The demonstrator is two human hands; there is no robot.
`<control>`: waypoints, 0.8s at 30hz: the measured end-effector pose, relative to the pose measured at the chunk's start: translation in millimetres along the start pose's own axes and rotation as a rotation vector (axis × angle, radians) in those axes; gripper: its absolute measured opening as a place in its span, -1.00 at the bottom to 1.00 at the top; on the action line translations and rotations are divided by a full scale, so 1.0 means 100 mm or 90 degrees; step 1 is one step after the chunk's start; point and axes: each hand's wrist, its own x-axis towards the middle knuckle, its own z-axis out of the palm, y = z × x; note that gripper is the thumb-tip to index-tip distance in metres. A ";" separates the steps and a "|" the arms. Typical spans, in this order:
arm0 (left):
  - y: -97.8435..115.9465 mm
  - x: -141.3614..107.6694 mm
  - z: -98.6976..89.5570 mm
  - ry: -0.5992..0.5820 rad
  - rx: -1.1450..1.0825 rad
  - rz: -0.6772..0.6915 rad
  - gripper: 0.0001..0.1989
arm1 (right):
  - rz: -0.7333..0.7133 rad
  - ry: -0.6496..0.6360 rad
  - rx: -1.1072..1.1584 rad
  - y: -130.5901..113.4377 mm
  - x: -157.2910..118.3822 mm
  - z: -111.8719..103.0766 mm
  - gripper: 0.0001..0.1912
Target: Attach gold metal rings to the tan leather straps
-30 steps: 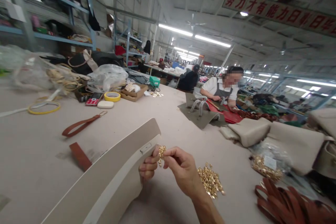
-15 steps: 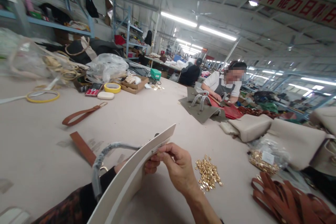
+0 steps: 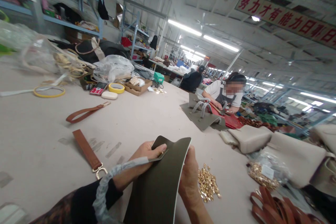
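Note:
A dark olive bag panel with a pale back stands tilted up in front of me. My left hand grips its upper left edge, thumb pressed on the end tab of a handle and the other fingers mostly hidden. That handle, wrapped in clear plastic, arches over my left forearm. Behind the panel's right edge, my right hand is closed against the pale side, its fingertips out of sight. A small gold stud shows beside my left thumb. Just right of my right hand lies a pile of gold rings.
Brown leather straps lie at left and front right. A bag of gold fittings and beige bags are at right. A co-worker works across the table near olive panels. Yellow tape and a cardboard tray sit farther back.
The panel has turned so its olive face shows instead of its pale back. My left hand has come into view with its thumb on the tab; my right hand has moved behind the panel's edge.

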 end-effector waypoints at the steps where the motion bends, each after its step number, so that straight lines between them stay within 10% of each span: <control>1: 0.00 0.00 0.00 0.005 0.009 0.005 -0.60 | -0.059 0.026 -0.041 0.02 0.01 -0.02 -0.67; 5: -0.03 0.01 0.01 0.032 0.020 0.029 -0.66 | -0.297 0.024 -0.207 0.07 0.07 -0.16 -0.40; 10: -0.04 0.01 -0.04 -0.005 0.004 0.007 -0.68 | -0.423 -0.030 -0.316 -0.03 0.15 -0.34 -0.75; 17: 0.02 -0.03 -0.13 -0.283 -0.315 -0.192 -0.67 | -0.403 -0.039 -0.257 -0.02 0.24 -0.44 -0.81; 24: -0.11 0.01 -0.10 -0.282 -0.445 -0.149 -0.67 | -0.378 -0.059 -0.216 0.08 0.22 -0.45 -0.80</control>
